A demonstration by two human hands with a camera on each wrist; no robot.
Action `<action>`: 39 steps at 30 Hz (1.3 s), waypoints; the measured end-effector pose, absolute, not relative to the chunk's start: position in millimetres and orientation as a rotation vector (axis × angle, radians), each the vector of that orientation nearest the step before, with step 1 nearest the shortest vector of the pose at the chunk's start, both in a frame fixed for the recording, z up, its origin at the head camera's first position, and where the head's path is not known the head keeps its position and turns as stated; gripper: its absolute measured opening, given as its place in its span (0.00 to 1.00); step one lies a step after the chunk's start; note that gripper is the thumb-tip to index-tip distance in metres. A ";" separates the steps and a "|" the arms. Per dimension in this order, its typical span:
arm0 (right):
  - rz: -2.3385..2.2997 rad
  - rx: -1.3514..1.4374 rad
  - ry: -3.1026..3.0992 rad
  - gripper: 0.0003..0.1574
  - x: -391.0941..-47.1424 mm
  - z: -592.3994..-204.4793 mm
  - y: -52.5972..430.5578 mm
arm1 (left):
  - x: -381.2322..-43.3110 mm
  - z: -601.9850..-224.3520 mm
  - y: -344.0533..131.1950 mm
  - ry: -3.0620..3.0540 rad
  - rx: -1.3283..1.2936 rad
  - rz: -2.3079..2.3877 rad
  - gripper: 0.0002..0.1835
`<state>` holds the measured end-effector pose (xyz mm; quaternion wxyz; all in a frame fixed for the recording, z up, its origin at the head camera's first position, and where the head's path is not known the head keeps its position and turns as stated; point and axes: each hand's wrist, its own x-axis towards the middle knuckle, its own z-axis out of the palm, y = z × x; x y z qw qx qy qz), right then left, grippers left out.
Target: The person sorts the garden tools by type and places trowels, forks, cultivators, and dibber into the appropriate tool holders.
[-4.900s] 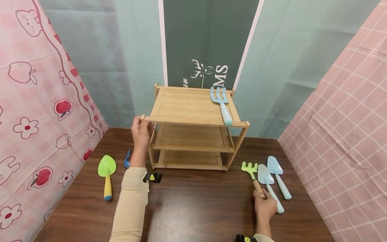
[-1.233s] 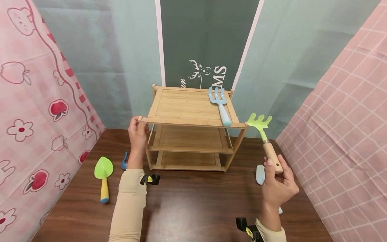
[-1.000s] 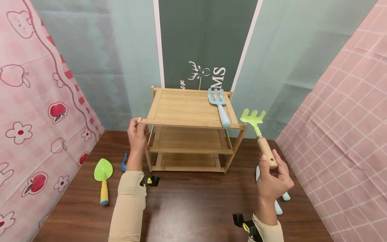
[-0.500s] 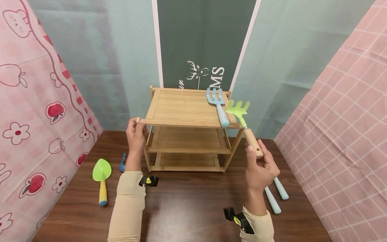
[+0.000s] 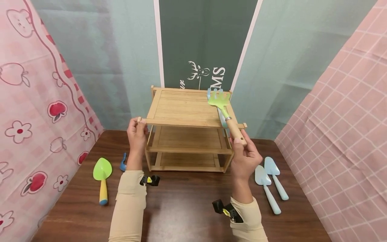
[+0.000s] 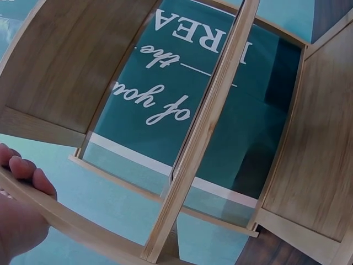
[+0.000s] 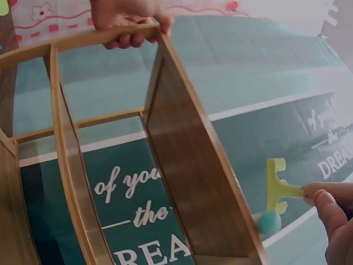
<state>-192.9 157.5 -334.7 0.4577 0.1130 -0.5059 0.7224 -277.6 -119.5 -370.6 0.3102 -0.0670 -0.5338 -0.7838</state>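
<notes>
My right hand (image 5: 244, 158) pinches the wooden handle of a green hand rake (image 5: 220, 101), held over the right end of the top shelf. Beneath it on that shelf lies a light blue hand fork (image 5: 223, 120), partly hidden by the rake. The right wrist view also shows the rake (image 7: 276, 186) beside the top board, with the fork's handle end (image 7: 268, 223) near it. My left hand (image 5: 137, 132) grips the front left corner of the three-tier wooden rack (image 5: 181, 107). In the left wrist view, fingers (image 6: 25, 168) wrap over the rack's side post.
A green trowel with a yellow handle (image 5: 102, 171) lies at the table's left. A blue tool (image 5: 123, 163) is mostly hidden behind the left forearm. Two light blue trowels (image 5: 263, 176) lie at the right on the brown table (image 5: 187, 201). Patterned cloths hang around.
My right hand has lifted the green hand rake from the table's right side and carried it up and left over the top shelf. The left hand keeps its grip on the rack.
</notes>
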 end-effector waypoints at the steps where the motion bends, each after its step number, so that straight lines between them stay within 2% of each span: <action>1: 1.769 0.288 -1.261 0.21 -195.3 -335.2 155.4 | -277.8 -370.2 -119.7 -1.407 -0.178 -2.073 0.03; 14: 1.570 0.300 -1.473 0.19 -220.7 -333.9 133.0 | -281.1 -368.1 -120.6 -1.442 -0.152 -2.056 0.06; 23: 1.524 0.248 -1.608 0.18 -212.7 -304.1 110.6 | -278.4 -370.2 -120.9 -1.445 -0.155 -2.071 0.03; 35: 1.550 0.172 -1.778 0.21 -226.2 -287.0 95.3 | -277.1 -371.5 -119.3 -1.430 -0.180 -2.055 0.05; 39: 1.521 0.166 -1.853 0.23 -247.2 -296.1 98.5 | -276.7 -372.3 -120.6 -1.423 -0.188 -2.048 0.07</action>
